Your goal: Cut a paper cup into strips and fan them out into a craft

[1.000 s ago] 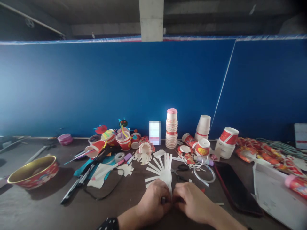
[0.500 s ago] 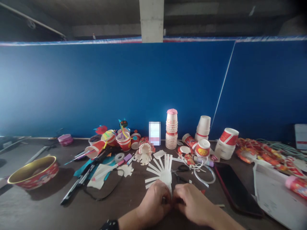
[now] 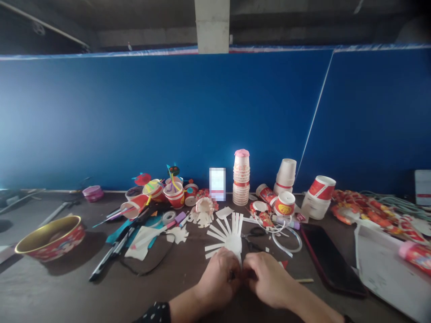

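Note:
A white paper cup cut into strips [image 3: 233, 243] lies fanned out, its strips spread around a round base. At its near edge my left hand [image 3: 219, 276] is closed, thumb and fingers pinched on a strip of it. My right hand [image 3: 266, 279] is closed as well, its fingertips pinched close beside the left ones at the same strip. The strip's end is hidden between the fingers. Black scissors [image 3: 254, 237] lie just beyond my right hand, and a small red scrap [image 3: 283, 264] sits by its knuckles.
A tall stack of paper cups [image 3: 241, 179] stands behind. On the right are a dark phone [image 3: 330, 260] and a white tray-like sheet [image 3: 387, 269]. On the left are a gold-rimmed red bowl [image 3: 50, 237], a black-and-white stick [image 3: 109, 253] and decorated cups [image 3: 174, 195].
The view has tilted slightly, so the table's things sit a little higher. Both hands keep their pinch at the cut cup, with only slight finger movement.

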Demonstrator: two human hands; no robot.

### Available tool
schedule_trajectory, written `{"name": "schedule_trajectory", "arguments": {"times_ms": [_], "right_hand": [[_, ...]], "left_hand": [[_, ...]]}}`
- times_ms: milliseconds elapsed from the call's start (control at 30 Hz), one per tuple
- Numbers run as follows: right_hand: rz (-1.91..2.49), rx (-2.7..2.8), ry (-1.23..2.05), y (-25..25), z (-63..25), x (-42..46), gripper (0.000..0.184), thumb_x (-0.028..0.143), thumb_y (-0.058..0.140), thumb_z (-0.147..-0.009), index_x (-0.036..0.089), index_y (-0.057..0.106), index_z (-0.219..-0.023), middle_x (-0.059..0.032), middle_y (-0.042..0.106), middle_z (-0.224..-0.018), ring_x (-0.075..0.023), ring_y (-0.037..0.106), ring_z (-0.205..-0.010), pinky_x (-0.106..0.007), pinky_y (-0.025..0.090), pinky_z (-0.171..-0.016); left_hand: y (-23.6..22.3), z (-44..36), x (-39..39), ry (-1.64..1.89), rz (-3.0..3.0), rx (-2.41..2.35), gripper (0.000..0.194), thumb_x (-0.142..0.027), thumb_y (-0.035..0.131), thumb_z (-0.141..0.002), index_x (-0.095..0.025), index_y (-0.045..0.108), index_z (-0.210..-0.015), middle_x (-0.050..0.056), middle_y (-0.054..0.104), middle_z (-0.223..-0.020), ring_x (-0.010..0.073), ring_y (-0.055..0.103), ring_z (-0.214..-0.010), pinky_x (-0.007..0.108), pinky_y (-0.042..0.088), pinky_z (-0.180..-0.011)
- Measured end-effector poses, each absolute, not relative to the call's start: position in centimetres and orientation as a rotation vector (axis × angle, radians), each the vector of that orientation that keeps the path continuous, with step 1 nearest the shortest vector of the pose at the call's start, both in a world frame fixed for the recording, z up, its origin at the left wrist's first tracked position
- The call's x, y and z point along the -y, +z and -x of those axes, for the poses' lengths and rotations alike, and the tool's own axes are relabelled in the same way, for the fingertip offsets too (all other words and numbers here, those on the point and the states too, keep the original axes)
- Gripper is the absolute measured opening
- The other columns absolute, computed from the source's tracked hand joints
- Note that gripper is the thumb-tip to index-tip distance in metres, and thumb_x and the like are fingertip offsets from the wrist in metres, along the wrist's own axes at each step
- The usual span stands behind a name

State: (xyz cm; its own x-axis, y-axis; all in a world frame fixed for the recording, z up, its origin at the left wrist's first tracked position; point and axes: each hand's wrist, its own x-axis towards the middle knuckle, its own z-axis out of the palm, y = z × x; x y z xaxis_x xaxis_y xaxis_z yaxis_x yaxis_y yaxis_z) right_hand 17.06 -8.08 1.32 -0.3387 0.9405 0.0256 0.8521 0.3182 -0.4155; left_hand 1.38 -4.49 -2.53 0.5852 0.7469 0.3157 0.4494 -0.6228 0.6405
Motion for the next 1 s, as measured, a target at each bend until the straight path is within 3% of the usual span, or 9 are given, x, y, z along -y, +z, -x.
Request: {"name": "schedule_trajectory", "arguments": {"times_ms": [767, 1000], "right_hand": [[1.709, 2.191, 0.68, 0.3, -17.4, 7.3, 0.015, 0.019, 0.055, -0.063, 0.019, 0.068, -0.069, -0.0021, 0.067, -0.067, -0.0131, 0.058, -0.063, -0.019, 0.033, -0.053], [1.742, 2.199, 0.716, 0.4, -17.3, 7.0, 0.016, 0.019, 0.055, -0.064, 0.019, 0.069, -0.07, -0.0024, 0.068, -0.066, -0.0129, 0.059, -0.062, -0.019, 0.033, -0.052]], "left_hand": [[-1.5, -1.3, 4.7, 0.652, -2.199, -1.089, 0.009, -0.007, 0.062, -0.056, -0.016, 0.063, -0.056, 0.002, 0.056, -0.079, 0.0157, 0.047, -0.083, 0.025, 0.037, -0.075], [-1.4, -0.8, 4.7, 0.621, -2.255, -1.009, 0.011, -0.01, 0.06, -0.064, -0.018, 0.067, -0.064, 0.003, 0.059, -0.082, 0.0172, 0.048, -0.086, 0.028, 0.037, -0.079]]}}
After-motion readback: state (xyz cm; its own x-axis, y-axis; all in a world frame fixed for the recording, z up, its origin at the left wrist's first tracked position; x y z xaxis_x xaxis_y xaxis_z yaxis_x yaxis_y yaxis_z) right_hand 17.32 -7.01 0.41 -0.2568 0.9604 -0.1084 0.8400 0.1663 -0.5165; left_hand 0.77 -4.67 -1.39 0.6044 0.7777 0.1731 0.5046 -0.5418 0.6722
